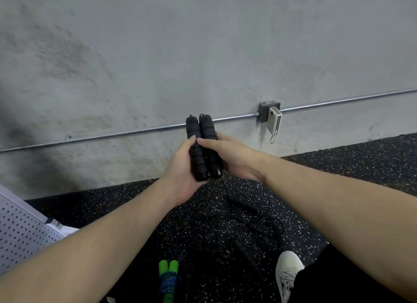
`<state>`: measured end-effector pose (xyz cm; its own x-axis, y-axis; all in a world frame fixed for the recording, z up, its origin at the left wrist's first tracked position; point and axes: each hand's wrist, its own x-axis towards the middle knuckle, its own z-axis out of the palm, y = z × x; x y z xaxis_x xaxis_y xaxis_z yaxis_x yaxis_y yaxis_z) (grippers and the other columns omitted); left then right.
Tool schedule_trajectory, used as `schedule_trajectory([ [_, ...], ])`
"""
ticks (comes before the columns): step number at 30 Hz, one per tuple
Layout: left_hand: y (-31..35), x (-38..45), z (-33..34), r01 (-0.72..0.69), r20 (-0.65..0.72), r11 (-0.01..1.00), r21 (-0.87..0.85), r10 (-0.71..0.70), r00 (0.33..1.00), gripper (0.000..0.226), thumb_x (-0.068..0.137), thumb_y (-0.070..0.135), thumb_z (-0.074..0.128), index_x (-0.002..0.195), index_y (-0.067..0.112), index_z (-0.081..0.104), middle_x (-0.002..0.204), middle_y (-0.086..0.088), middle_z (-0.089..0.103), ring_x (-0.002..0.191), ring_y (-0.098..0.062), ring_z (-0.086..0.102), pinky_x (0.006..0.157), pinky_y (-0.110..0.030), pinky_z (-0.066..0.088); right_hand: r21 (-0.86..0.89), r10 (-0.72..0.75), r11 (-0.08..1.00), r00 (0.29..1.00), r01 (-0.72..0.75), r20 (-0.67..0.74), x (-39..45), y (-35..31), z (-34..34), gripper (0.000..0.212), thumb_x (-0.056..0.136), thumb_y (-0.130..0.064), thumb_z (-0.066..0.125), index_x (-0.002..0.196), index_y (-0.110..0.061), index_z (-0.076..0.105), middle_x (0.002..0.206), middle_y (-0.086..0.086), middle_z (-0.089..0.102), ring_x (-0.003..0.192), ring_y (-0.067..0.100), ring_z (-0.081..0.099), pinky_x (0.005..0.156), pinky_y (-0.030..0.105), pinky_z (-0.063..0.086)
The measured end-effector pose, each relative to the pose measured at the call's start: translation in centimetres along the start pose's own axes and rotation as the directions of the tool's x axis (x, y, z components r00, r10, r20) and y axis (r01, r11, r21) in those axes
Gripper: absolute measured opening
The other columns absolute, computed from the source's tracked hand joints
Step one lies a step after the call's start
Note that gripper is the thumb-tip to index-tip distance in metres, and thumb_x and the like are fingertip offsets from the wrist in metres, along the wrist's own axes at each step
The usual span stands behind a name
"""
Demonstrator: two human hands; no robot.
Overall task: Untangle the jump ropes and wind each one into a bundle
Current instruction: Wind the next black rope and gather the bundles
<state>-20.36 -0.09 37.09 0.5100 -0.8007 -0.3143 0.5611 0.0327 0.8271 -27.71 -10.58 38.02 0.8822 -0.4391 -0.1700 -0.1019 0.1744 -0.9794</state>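
Observation:
Two black foam jump rope handles [199,144] stand side by side and upright in front of the wall. My left hand [184,178] grips them from the left and below, thumb across the front. My right hand [230,157] holds them from the right, thumb tip meeting the left thumb. On the floor below lies a tangle of thin black rope [237,230] with other black handles [242,202]. A green-handled rope [168,280], wound into a bundle with blue cord, lies near the bottom edge.
A grey concrete wall with a metal conduit [135,132] and a junction box [268,110] holding a white device stands ahead. A perforated metal bench [20,230] is at the left. My white shoe [287,273] rests on the speckled black floor at the right.

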Motion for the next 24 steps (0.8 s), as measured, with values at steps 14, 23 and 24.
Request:
schedule_trajectory([
  [14, 2.6, 0.3, -4.2, 0.178, 0.100, 0.983, 0.053, -0.183, 0.978, 0.045, 0.088, 0.045, 0.067, 0.118, 0.012, 0.070, 0.098, -0.012, 0.069, 0.076, -0.024, 0.065, 0.075, -0.042, 0.056, -0.897, -0.197, 0.441, 0.972, -0.027, -0.127, 1.7, -0.2, -1.1, 0.065, 0.099, -0.067, 0.028, 0.061, -0.020, 0.050, 0.056, -0.005, 0.052, 0.055, 0.015, 0.051, 0.055, 0.029, 0.037],
  [23, 4.9, 0.7, -7.0, 0.219, 0.174, 0.903, 0.370, -0.299, 0.938, 0.045, 0.086, 0.040, 0.065, 0.129, 0.026, 0.061, 0.115, -0.007, 0.071, 0.084, -0.022, 0.068, 0.087, -0.056, 0.054, -0.735, -0.375, 0.605, 0.924, 0.307, 0.077, 6.8, 0.6, -4.0, 0.046, 0.109, -0.044, 0.026, 0.120, -0.016, 0.061, 0.129, -0.006, 0.059, 0.118, 0.010, 0.049, 0.110, 0.029, 0.032],
  [24, 5.1, 0.9, -7.2, 0.222, 0.172, 0.896, 0.386, -0.306, 0.936, 0.042, 0.086, 0.040, 0.065, 0.126, 0.028, 0.062, 0.115, -0.006, 0.071, 0.085, -0.022, 0.067, 0.084, -0.052, 0.055, -0.737, -0.323, 0.621, 0.944, 0.268, 0.071, 7.0, 0.7, -4.0, 0.053, 0.108, -0.049, 0.023, 0.112, -0.015, 0.064, 0.124, -0.006, 0.063, 0.115, 0.012, 0.052, 0.109, 0.030, 0.033],
])
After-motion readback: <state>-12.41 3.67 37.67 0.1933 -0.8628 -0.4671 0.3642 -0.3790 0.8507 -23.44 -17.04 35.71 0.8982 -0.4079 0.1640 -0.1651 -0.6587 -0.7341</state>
